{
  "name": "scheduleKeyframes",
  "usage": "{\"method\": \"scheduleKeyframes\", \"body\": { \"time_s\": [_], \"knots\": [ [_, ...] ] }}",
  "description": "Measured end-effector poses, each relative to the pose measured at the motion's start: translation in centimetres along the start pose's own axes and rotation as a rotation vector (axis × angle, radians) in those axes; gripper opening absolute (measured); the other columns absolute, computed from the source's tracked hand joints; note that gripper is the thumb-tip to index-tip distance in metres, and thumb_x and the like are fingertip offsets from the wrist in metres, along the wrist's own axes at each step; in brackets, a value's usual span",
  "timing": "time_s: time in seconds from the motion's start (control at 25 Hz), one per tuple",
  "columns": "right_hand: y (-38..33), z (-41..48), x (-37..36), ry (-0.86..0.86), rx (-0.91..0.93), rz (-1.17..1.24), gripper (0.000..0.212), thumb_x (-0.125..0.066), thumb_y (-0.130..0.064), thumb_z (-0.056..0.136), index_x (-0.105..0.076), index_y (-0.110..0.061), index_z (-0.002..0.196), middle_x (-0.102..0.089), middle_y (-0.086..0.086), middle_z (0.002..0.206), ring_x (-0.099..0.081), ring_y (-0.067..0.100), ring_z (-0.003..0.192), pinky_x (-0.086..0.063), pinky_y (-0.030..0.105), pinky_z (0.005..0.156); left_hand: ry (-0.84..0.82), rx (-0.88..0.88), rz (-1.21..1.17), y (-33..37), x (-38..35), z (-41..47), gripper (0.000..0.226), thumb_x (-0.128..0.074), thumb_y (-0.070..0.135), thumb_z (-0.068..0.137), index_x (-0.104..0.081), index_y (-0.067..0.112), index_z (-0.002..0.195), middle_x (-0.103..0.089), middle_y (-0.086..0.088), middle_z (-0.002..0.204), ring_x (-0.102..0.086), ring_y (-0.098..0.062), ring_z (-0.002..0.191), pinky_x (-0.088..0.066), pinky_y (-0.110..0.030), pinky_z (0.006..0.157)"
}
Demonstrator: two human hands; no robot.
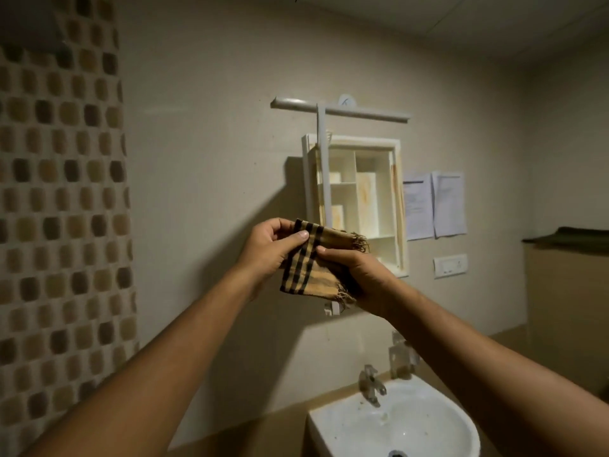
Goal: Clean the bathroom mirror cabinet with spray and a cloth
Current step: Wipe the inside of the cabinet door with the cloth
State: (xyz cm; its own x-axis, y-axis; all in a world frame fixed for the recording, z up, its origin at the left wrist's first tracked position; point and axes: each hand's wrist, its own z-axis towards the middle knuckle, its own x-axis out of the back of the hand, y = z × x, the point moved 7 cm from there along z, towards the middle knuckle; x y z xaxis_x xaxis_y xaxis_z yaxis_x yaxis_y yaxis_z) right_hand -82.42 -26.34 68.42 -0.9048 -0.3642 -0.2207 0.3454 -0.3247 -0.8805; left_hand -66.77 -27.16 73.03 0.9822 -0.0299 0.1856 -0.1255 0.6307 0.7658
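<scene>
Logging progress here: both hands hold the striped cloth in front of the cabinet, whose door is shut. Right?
Not quite: the head view shows the cabinet with its door open. The left hand and right hand do hold the cloth.

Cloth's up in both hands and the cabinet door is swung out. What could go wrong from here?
1. The cabinet door stands edge-on toward the arms; reaching in with the cloth, the left hand or right hand could knock it.
2. The papers and a socket sit just right of the cabinet; spray or a wet cloth might reach them.
3. No spray bottle shows; dry wiping may only smear the orange stains.
</scene>
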Motion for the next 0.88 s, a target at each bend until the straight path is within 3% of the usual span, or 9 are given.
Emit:
{"method": "scheduleKeyframes", "body": {
  "time_s": [0.2, 0.36, 0.44, 0.52, 0.64, 0.76, 0.88],
  "knots": [
    [-8.3, 7.4, 8.5, 0.232, 0.178, -0.059, 0.032, -0.067, -0.004, 0.095, -0.066, -0.004, 0.127, -0.073, 0.021, 0.121, -0.072, 0.031, 0.110, -0.056, 0.046, 0.098, 0.038, -0.251, 0.176, 6.0, -2.9, 9.5, 0.022, -0.070, 0.025, 0.097, -0.068, 0.017, 0.116, -0.071, -0.002, 0.112, -0.067, -0.017, 0.107, -0.060, -0.039, 0.089],
    [-11.7, 12.9, 13.4, 0.351, 0.240, -0.077, 0.026, -0.071, -0.003, 0.092, -0.068, -0.006, 0.117, -0.076, 0.018, 0.111, -0.076, 0.032, 0.098, -0.063, 0.038, 0.075, 0.194, -0.444, 0.377, 9.7, -3.5, 15.4, 0.025, -0.068, 0.032, 0.097, -0.065, 0.025, 0.121, -0.062, 0.006, 0.125, -0.055, -0.011, 0.119, -0.044, -0.018, 0.086],
    [-12.4, 16.4, 15.0, 0.365, 0.265, -0.070, 0.021, -0.069, 0.000, 0.093, -0.068, -0.006, 0.113, -0.076, 0.016, 0.104, -0.077, 0.026, 0.084, -0.061, 0.030, 0.059, 0.280, -0.490, 0.427, 10.6, -3.7, 17.7, 0.027, -0.066, 0.034, 0.098, -0.063, 0.027, 0.124, -0.059, 0.007, 0.132, -0.052, -0.010, 0.124, -0.042, -0.020, 0.089],
    [-12.9, 19.9, 16.3, 0.375, 0.307, -0.049, 0.021, -0.066, 0.002, 0.094, -0.067, -0.007, 0.113, -0.075, 0.014, 0.099, -0.075, 0.022, 0.075, -0.058, 0.027, 0.053, 0.335, -0.508, 0.478, 11.0, -3.7, 19.4, 0.031, -0.064, 0.037, 0.099, -0.060, 0.028, 0.128, -0.057, 0.007, 0.136, -0.051, -0.011, 0.126, -0.045, -0.027, 0.097],
    [-13.3, 25.3, 17.8, 0.349, 0.376, -0.031, 0.019, -0.063, 0.003, 0.095, -0.068, -0.011, 0.107, -0.072, 0.009, 0.090, -0.071, 0.020, 0.072, -0.059, 0.030, 0.057, 0.406, -0.536, 0.545, 11.6, -4.3, 21.0, 0.035, -0.062, 0.038, 0.101, -0.055, 0.028, 0.134, -0.058, 0.007, 0.135, -0.056, -0.011, 0.124, -0.051, -0.031, 0.098],
    [-14.1, 30.7, 18.6, 0.281, 0.452, -0.104, 0.021, -0.060, -0.001, 0.094, -0.069, -0.018, 0.086, -0.070, 0.003, 0.078, -0.071, 0.027, 0.077, -0.060, 0.038, 0.069, 0.545, -0.540, 0.629, 13.0, -4.8, 21.8, 0.037, -0.061, 0.029, 0.102, -0.055, 0.024, 0.139, -0.062, 0.009, 0.128, -0.059, -0.007, 0.119, -0.053, -0.021, 0.091],
    [-14.3, 33.6, 18.3, 0.190, 0.547, -0.231, 0.022, -0.059, -0.007, 0.095, -0.073, -0.018, 0.083, -0.074, -0.001, 0.074, -0.073, 0.020, 0.077, -0.061, 0.038, 0.073, 0.679, -0.511, 0.755, 14.2, -4.7, 21.8, 0.035, -0.063, 0.023, 0.101, -0.062, 0.021, 0.136, -0.067, 0.009, 0.125, -0.063, -0.007, 0.118, -0.056, -0.034, 0.098]
  ]
}}
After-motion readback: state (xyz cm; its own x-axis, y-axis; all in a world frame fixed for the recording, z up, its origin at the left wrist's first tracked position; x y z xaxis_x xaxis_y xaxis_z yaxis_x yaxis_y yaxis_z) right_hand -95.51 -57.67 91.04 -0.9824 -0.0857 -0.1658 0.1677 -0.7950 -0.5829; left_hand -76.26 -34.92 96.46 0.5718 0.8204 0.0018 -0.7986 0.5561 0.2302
